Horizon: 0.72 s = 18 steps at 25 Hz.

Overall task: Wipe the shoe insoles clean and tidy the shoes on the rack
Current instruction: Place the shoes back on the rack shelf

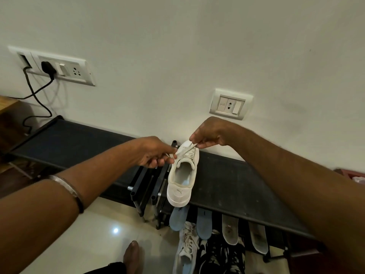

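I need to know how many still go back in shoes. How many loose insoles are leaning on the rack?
4, in a row against the rack's front edge: two blue insoles on the left, two white insoles on the right. Others may be hidden.

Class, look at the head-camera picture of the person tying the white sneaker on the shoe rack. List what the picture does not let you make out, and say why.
1. White sneaker: its toe is hidden behind both hands and the laces.
2. Four insoles: their upper ends are hidden under the rack's top shelf.
3. Shoes on the floor: cut off by the bottom edge.
4. Left hand and right hand: fingertips partly hidden, the pinch unclear.
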Available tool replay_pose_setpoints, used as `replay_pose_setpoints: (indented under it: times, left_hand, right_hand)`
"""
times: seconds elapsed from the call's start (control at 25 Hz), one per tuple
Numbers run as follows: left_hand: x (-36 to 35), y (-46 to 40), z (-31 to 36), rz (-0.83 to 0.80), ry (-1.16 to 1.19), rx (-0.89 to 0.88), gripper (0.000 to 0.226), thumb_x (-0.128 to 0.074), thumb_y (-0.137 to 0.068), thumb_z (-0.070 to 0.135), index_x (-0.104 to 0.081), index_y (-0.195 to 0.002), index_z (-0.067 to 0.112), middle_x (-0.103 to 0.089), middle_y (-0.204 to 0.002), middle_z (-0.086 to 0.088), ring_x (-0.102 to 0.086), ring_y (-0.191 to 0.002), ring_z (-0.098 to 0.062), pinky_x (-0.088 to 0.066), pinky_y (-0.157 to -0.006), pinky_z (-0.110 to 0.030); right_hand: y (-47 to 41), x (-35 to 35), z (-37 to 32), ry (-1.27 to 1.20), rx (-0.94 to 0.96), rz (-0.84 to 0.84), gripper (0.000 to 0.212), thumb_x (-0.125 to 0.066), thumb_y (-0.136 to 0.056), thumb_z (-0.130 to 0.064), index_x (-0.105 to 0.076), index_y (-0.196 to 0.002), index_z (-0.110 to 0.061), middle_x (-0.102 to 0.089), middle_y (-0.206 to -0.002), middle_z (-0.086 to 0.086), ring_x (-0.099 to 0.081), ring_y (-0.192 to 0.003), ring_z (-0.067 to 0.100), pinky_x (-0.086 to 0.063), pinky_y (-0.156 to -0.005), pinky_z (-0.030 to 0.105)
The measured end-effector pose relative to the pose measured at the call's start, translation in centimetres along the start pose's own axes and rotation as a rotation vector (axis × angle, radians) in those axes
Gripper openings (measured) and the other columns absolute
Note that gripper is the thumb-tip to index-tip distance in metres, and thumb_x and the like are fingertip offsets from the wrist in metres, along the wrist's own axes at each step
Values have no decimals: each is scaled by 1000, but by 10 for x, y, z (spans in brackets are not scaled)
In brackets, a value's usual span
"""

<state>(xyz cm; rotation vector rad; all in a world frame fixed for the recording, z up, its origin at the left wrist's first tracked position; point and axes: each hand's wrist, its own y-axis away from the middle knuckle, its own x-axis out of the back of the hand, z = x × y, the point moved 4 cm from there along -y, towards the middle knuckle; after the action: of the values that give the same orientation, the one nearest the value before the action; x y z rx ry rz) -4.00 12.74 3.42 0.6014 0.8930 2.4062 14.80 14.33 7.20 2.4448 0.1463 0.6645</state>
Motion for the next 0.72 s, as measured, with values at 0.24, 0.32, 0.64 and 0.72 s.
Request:
replay_pose_setpoints:
  times: [0.24,0.32,0.64,0.72]
  left_hand:
    - [-31,-29,-24,-42,174,142,20,-62,-96,14,-67,-111,1,-75,-84,-6,-52,-44,-3,-38,-36,-11]
    - [-40,-32,-26,-64,290,150,15,-56,-98,7,-65,-107,-2,-75,-83,-10,-61,-47,-6,-44,-38,-13]
    - [-46,-45,-26,-27,424,75,34,-48,-102,33,-68,-104,6,-73,-84,-7,-68,-76,-18,-56,-67,-33]
    - [-48,-48,-31,25,418,41,31,-61,-97,30,-67,-114,5,-75,-95,-7,-70,-88,-20,-56,-71,-32]
  right_hand:
    - [23,-22,-5,321,309,139,12,-74,-79,0,-78,-88,-6,-71,-70,0,-70,-68,15,-60,-71,25]
    - [34,-33,1,455,422,199,17,-73,-78,-3,-80,-89,-14,-74,-77,-1,-71,-73,13,-57,-71,23]
    - [51,-105,80,867,602,50,31,-49,-93,-25,-65,-110,-5,-67,-107,13,-64,-95,29,-55,-85,42]
    - [51,-117,93,985,614,31,53,-31,-96,-43,-58,-120,-4,-61,-119,15,-57,-111,31,-44,-101,48]
